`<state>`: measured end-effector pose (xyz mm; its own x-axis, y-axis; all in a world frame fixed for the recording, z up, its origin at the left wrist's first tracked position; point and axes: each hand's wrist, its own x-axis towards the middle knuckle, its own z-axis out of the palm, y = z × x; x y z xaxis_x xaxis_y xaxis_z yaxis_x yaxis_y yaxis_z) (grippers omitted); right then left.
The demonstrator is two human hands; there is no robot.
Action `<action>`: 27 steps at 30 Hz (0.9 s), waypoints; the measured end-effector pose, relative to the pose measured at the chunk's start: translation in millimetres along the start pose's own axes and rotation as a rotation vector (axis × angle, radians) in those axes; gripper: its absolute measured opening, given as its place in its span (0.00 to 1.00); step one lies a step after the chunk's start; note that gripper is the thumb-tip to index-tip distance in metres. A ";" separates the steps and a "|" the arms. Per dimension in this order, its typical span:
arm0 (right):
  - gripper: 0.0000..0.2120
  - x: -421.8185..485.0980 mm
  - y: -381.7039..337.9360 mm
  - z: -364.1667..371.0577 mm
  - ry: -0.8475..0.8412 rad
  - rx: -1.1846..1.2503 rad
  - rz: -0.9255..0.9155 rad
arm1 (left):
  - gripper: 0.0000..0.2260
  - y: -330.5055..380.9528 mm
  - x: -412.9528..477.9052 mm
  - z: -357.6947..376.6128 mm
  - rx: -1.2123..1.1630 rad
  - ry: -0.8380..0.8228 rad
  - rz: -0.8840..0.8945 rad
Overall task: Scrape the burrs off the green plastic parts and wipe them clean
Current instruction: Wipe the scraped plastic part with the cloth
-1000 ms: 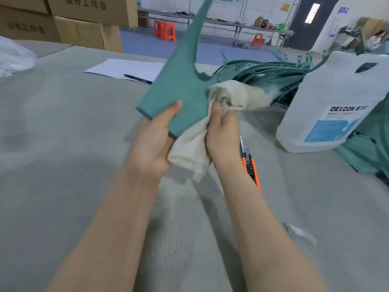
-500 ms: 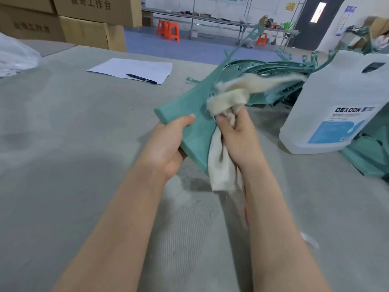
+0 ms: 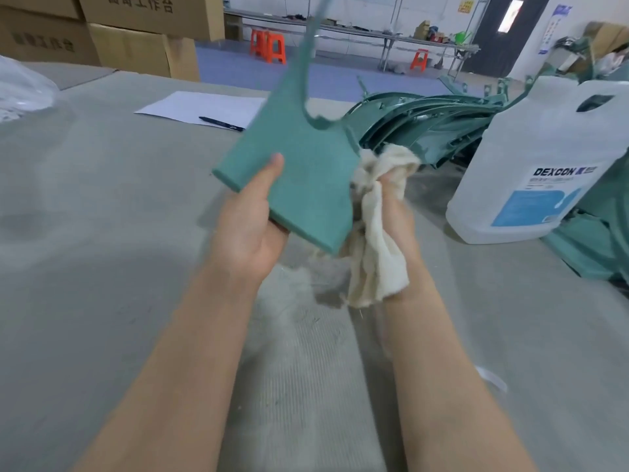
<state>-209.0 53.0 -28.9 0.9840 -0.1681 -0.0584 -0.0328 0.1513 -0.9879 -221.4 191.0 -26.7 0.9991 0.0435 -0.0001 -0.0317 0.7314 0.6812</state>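
Observation:
My left hand (image 3: 250,223) grips the lower corner of a flat green plastic part (image 3: 292,165), thumb on its upper face, and holds it tilted above the table with a thin arm rising out of frame. My right hand (image 3: 394,202) holds a bunched cream cloth (image 3: 377,247) against the part's right edge; the cloth's tail hangs down over my wrist. A heap of more green parts (image 3: 425,120) lies just behind.
A big white DEXCON jug (image 3: 541,158) stands at the right, with more green parts (image 3: 592,247) beside it. A sheet of paper (image 3: 200,105) with a pen (image 3: 221,123) lies at the back on the grey felt table (image 3: 102,233). Cardboard boxes (image 3: 136,39) stand far left.
The green part has swung from lying low and edge-on back up to a steep tilt. My right hand with the cloth has slid down along its right edge.

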 end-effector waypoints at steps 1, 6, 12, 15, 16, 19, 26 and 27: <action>0.15 -1.5 -1.7 5.9 -0.099 -0.080 0.035 | 0.08 0.4 1.1 0.1 -0.035 0.028 0.056; 0.12 -13.2 10.1 28.1 -0.081 -0.238 -0.113 | 0.13 -3.4 4.0 -4.3 0.130 0.099 0.201; 0.21 -7.1 4.9 19.0 0.364 -0.396 -0.394 | 0.35 -8.1 12.8 -13.6 0.467 0.278 0.262; 0.18 -16.8 4.2 25.8 0.317 -0.607 -0.546 | 0.43 -9.9 8.9 -11.6 0.821 0.118 0.372; 0.18 -22.3 3.7 31.6 0.246 -0.644 -0.601 | 0.42 -10.3 7.3 -8.9 0.761 -0.012 0.332; 0.19 -38.8 0.9 46.4 -0.037 -0.431 -0.597 | 0.29 1.0 3.8 -4.0 0.166 -0.299 0.098; 0.11 -20.2 -6.0 34.8 0.197 -0.249 -0.503 | 0.16 2.6 0.3 -7.5 0.015 -0.330 -0.070; 0.12 -16.7 -9.1 28.9 0.276 -0.257 -0.540 | 0.15 2.4 0.8 -8.5 0.047 -0.308 -0.070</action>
<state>-220.2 82.5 -14.8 0.7939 -0.4042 0.4543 0.3788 -0.2557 -0.8895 -221.0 198.5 -31.2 0.9611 -0.2187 0.1684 0.0313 0.6925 0.7208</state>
